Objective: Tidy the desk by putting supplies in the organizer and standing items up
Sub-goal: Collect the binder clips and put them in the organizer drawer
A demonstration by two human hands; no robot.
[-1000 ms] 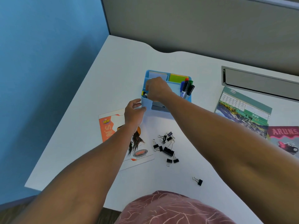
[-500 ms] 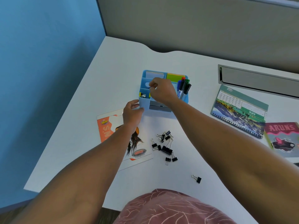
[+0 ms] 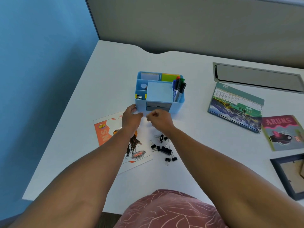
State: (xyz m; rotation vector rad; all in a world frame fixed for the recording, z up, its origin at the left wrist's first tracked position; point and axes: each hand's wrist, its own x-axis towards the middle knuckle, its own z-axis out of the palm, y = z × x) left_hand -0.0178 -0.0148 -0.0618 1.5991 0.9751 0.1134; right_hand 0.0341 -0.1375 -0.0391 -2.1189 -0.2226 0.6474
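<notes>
Markers (image 3: 178, 89) and notes sit in the organizer (image 3: 178, 105) mid-surface, clips (image 3: 162, 148) loose, calendar (image 3: 236, 107) flat; left hand (image 3: 130, 118) relaxed touching organizer, right hand (image 3: 160, 120) curled, empty.

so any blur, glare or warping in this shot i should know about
Head view: wide-angle warping bends the forearms and the desk edges; the right hand looks slightly smeared, so its grip is hard to read; the organizer and binder clips are sharp; lighting is soft and bluish, with no strong glare and only faint shadows.
</notes>
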